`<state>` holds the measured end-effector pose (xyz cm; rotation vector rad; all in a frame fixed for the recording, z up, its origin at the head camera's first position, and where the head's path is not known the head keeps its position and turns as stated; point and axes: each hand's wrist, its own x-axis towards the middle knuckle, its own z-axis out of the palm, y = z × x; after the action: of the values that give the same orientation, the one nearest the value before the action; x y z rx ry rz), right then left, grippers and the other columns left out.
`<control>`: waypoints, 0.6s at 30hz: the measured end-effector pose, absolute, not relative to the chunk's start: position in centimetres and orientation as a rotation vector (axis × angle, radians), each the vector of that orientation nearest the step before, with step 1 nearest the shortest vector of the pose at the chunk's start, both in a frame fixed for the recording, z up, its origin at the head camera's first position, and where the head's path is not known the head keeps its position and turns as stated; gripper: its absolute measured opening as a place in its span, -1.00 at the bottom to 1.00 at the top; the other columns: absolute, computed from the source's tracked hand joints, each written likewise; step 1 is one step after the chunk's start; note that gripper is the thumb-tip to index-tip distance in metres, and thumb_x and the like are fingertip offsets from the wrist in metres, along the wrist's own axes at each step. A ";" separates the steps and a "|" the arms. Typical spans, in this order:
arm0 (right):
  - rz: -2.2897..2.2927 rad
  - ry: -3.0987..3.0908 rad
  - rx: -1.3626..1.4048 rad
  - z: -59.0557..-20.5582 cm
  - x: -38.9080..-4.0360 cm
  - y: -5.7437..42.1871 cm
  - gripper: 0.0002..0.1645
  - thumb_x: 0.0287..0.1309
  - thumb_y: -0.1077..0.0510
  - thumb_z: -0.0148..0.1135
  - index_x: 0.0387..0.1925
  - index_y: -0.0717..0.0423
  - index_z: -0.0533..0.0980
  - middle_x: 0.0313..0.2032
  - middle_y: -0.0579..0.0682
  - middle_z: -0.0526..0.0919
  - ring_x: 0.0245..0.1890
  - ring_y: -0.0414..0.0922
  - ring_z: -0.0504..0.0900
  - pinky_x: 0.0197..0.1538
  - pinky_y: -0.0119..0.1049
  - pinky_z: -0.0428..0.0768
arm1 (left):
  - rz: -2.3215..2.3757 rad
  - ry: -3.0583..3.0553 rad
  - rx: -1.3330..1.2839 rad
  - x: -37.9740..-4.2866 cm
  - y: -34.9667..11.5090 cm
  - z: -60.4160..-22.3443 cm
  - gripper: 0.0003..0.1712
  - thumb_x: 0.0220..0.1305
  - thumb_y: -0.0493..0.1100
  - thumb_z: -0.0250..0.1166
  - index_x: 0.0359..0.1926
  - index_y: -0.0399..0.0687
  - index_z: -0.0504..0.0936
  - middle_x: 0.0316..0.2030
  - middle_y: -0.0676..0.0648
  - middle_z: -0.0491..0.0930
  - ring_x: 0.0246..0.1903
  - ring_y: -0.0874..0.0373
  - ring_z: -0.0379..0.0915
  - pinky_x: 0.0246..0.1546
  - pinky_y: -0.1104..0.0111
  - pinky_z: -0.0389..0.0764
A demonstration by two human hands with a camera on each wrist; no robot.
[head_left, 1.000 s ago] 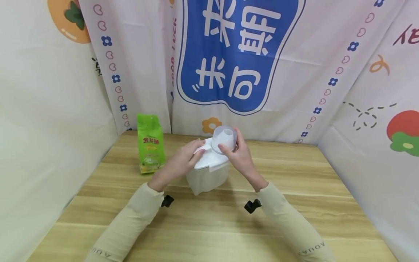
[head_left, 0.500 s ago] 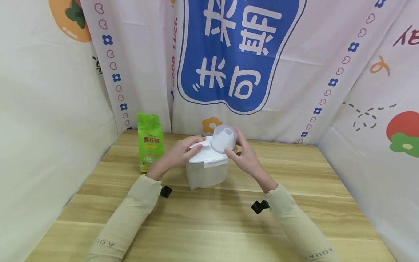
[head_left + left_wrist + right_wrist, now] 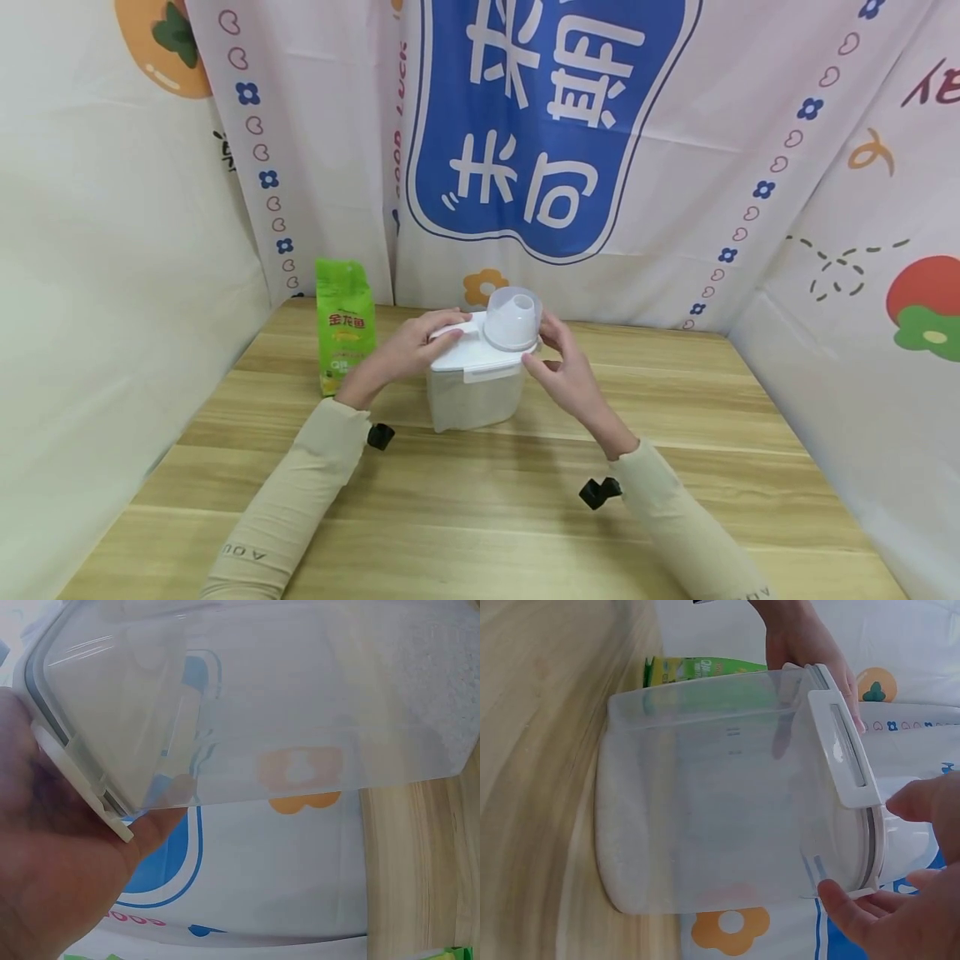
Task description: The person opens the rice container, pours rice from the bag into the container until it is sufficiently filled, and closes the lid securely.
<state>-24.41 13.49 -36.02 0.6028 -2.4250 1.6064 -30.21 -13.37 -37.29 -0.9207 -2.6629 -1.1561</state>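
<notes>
A translucent storage container [image 3: 476, 398] with a white lid [image 3: 472, 354] stands upright on the wooden table. White grainy contents [image 3: 622, 825] fill its bottom. On the lid's right part sits a clear measuring cup [image 3: 512, 321], upside down over a white spout. My left hand [image 3: 416, 343] grips the lid's handle [image 3: 459, 331], with some fingers hidden behind it. At the other end, my right hand [image 3: 566, 367] holds the lid's right edge: the thumb is at the front rim beside the cup and a fingertip [image 3: 832, 892] touches the corner below the rim. A side clip [image 3: 844, 750] runs along the lid's front edge.
A bright green packaged bag [image 3: 345, 329] stands upright at the back left, just behind my left forearm. Printed cloth [image 3: 637, 275] hangs behind the table [image 3: 480, 517], with more cloth walls at both sides.
The container has gone from tilted to upright on the table. My right hand has slid off the measuring cup, down and rightward to the lid's edge; my left hand has shifted slightly left.
</notes>
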 end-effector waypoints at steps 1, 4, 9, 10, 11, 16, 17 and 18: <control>1.621 -2.415 0.593 -36.1 -24.3 13.5 -0.34 0.25 0.34 0.22 0.31 0.37 0.21 0.29 0.35 0.39 0.33 0.26 0.37 0.14 0.11 0.60 | -1.156 -2.660 -0.923 -30.3 -13.4 -37.3 -0.60 0.48 0.01 0.08 0.21 0.01 0.55 0.32 -0.08 0.46 0.41 -0.06 0.23 0.42 -0.02 0.26; 1.665 -2.382 0.588 -36.8 -24.2 13.7 -0.62 0.26 0.35 0.20 0.02 0.50 0.34 0.31 0.37 0.36 0.36 0.26 0.34 0.16 0.11 0.58 | -1.152 -2.658 -0.931 -30.3 -13.4 -37.3 -0.60 0.48 0.01 0.08 0.22 0.02 0.54 0.32 -0.07 0.46 0.41 -0.07 0.22 0.42 -0.03 0.26; 1.686 -2.339 0.639 -37.5 -24.2 13.9 -0.83 0.27 0.35 0.19 -0.25 0.47 0.46 0.36 0.34 0.32 0.38 0.23 0.32 0.15 0.10 0.58 | -1.159 -2.661 -0.934 -30.3 -13.4 -37.3 -0.60 0.48 0.02 0.08 0.21 0.01 0.55 0.31 -0.06 0.47 0.42 -0.07 0.21 0.42 -0.03 0.25; 1.683 -2.336 0.646 -37.6 -24.2 13.9 -0.84 0.27 0.34 0.19 -0.26 0.45 0.47 0.37 0.33 0.32 0.38 0.23 0.32 0.15 0.10 0.58 | -1.162 -2.661 -0.932 -30.3 -13.4 -37.3 -0.60 0.48 0.02 0.08 0.21 0.01 0.55 0.31 -0.06 0.47 0.42 -0.07 0.21 0.42 -0.03 0.25; 1.682 -2.334 0.651 -37.6 -24.2 13.9 -0.84 0.28 0.33 0.19 -0.27 0.45 0.48 0.37 0.32 0.31 0.38 0.23 0.32 0.15 0.11 0.57 | -1.164 -2.660 -0.932 -30.2 -13.4 -37.3 -0.60 0.48 0.01 0.08 0.21 0.00 0.55 0.31 -0.06 0.47 0.42 -0.07 0.21 0.42 -0.03 0.25; 1.669 -2.338 0.655 -37.8 -24.1 13.7 -0.84 0.28 0.33 0.19 -0.29 0.45 0.52 0.40 0.31 0.27 0.38 0.25 0.32 0.16 0.10 0.58 | -1.179 -2.645 -0.927 -30.4 -13.4 -37.4 -0.61 0.47 0.00 0.09 0.20 0.00 0.56 0.30 -0.05 0.49 0.42 -0.06 0.22 0.43 -0.02 0.24; 1.667 -2.338 0.650 -37.8 -24.0 13.7 -0.84 0.28 0.33 0.19 -0.29 0.46 0.52 0.40 0.30 0.27 0.37 0.25 0.33 0.16 0.06 0.59 | -1.181 -2.640 -0.930 -30.5 -13.5 -37.5 -0.61 0.47 0.00 0.09 0.20 0.00 0.56 0.30 -0.05 0.49 0.42 -0.05 0.22 0.42 -0.02 0.25; 1.668 -2.334 0.645 -37.9 -24.0 13.7 -0.84 0.28 0.33 0.19 -0.28 0.45 0.53 0.41 0.30 0.27 0.37 0.24 0.34 0.16 0.01 0.60 | -1.183 -2.635 -0.932 -30.6 -13.5 -37.5 -0.61 0.47 0.00 0.09 0.20 0.01 0.56 0.30 -0.04 0.49 0.42 -0.05 0.22 0.42 -0.02 0.25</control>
<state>-24.04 13.69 -37.93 0.6452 -2.3345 1.6679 -30.60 -13.48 -37.52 -0.9321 -2.6354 -1.1828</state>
